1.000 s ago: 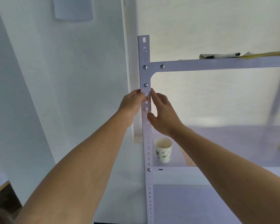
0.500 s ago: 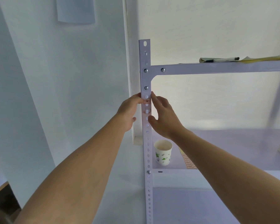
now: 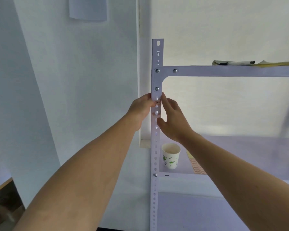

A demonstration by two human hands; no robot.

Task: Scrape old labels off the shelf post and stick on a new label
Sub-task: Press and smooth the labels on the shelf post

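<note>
Shelf post [image 3: 157,80] stood upright in centre of frame, white, with row of holes. Small label [image 3: 158,102] sat on post front, just below corner bracket; print too small to read. Left hand [image 3: 141,109] gripped post's left edge at label height, fingers curled around it. Right hand [image 3: 173,117] was open, fingertips [image 3: 163,97] touching post's right edge beside label, thumb against post lower down; holding nothing. Paper cup [image 3: 171,155] stood on lower shelf, right of post. Marker [image 3: 237,62] lay on top shelf, upper right.
</note>
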